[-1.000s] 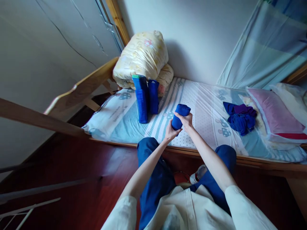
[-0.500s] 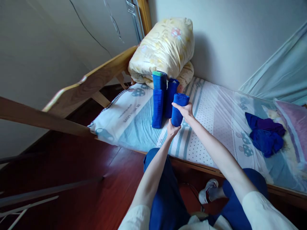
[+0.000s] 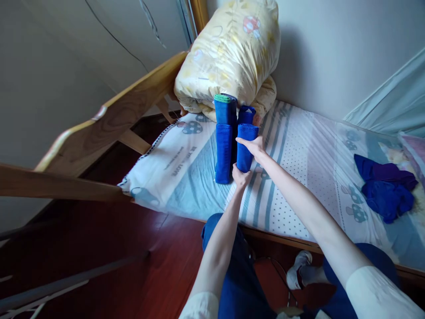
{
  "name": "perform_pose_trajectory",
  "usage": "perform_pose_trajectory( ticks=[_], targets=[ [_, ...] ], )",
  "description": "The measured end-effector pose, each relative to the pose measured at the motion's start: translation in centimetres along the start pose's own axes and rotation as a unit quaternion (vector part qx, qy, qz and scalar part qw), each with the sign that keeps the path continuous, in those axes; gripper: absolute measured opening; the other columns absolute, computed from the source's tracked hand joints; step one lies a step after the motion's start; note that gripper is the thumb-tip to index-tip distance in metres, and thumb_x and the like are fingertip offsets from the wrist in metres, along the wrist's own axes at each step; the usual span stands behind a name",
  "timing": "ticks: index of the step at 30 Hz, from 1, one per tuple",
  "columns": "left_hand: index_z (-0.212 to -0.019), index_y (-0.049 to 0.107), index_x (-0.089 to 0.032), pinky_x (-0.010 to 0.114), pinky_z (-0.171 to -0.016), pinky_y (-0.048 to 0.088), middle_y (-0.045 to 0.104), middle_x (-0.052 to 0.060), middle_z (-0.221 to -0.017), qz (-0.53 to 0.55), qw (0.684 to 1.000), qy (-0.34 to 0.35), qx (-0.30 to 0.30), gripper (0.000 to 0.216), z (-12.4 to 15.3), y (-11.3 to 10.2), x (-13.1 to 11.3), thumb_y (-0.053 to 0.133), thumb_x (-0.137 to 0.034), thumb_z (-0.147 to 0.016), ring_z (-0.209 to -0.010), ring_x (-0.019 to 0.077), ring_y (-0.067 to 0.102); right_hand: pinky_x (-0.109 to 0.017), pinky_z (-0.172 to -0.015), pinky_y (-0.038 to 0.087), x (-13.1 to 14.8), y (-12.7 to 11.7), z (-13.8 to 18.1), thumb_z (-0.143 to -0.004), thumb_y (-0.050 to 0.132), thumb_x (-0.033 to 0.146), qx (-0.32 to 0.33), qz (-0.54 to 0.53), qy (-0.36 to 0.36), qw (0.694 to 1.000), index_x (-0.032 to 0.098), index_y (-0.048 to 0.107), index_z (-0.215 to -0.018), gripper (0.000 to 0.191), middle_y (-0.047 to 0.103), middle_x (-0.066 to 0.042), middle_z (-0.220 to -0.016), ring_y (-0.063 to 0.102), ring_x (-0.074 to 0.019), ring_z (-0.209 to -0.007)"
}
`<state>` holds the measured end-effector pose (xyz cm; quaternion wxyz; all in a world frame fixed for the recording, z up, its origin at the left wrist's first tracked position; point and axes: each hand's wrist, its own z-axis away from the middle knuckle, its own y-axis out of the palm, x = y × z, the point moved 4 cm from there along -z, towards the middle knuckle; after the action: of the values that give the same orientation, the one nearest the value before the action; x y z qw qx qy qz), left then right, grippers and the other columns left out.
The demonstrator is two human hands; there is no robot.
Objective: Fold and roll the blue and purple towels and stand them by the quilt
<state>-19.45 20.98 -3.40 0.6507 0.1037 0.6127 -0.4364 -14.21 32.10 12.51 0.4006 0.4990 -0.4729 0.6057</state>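
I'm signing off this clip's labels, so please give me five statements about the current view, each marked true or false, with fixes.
1. The left hand and right hand both touch one blue cloth roll. True.
2. The left hand is higher on it. False: the right is.
3. A green-topped roll stands beside the yellow quilt. True.
4. The crumpled cloths lie on the floor. False: they lie on the bed sheet.
5. That sheet is plain. False: it has stripes and dots.

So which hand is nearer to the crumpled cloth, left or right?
Right. The right hand grips the upper part of the blue roll, with the crumpled cloth off to its right; the left hand holds the roll's lower end, slightly farther away. Neither touches the cloth.
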Motion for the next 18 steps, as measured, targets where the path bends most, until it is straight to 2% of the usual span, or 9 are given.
perform_pose_trajectory(
  ticks=[4, 9, 12, 18],
  targets=[
    [-0.126, 0.054, -0.02, 0.047, -0.091, 0.054, 0.071, 0.014, -0.109, 0.005, 1.0, -0.01, 0.008, 0.072, -0.6, -0.4, 0.6, 0.084, -0.027, -0.061, -0.111, 0.0392, 0.068, -0.042, -0.089, 0.062, -1.2, 0.5, -0.5, -0.056, 0.093, 0.042, -0.001, 0.025, -0.005, 1.0, 0.017, 0.07, -0.091, 0.049, 0.077, -0.007, -0.089, 0.076, -0.0276, -0.093],
    [-0.128, 0.055, -0.018, 0.049, -0.094, 0.052, 0.071, 0.018, -0.111, 0.011, 0.999, -0.036, 0.038, 0.074, -0.9, 0.0, 0.5, 0.087, -0.032, -0.063, -0.117, 0.0426, 0.066, -0.044, -0.092, 0.061, -2.7, 0.5, -0.4, -0.054, 0.093, 0.027, 0.0, 0.083, 0.046, 0.995, 0.017, 0.068, -0.097, 0.05, 0.077, -0.009, -0.101, 0.075, -0.0274, -0.097],
    [-0.13, 0.054, -0.017, 0.047, -0.095, 0.054, 0.071, 0.018, -0.116, 0.002, 0.999, -0.041, 0.027, 0.073, -0.9, -0.1, -0.5, 0.085, -0.03, -0.066, -0.115, 0.0399, 0.068, -0.044, -0.091, 0.062, -2.7, 0.6, -1.1, -0.058, 0.09, 0.027, 0.003, 0.096, 0.068, 0.993, 0.018, 0.067, -0.096, 0.046, 0.076, -0.008, -0.1, 0.074, -0.0263, -0.096],
    [-0.137, 0.05, -0.014, 0.033, -0.098, 0.055, 0.071, 0.015, -0.124, -0.072, 0.996, -0.055, 0.02, 0.069, -1.0, -0.8, -2.6, 0.077, -0.021, -0.073, -0.123, 0.0305, 0.067, -0.04, -0.096, 0.06, -2.0, 1.6, -2.4, -0.059, 0.089, 0.026, 0.008, 0.097, 0.064, 0.993, 0.018, 0.065, -0.103, 0.051, 0.075, -0.004, -0.103, 0.073, -0.0226, -0.1]
  ],
)
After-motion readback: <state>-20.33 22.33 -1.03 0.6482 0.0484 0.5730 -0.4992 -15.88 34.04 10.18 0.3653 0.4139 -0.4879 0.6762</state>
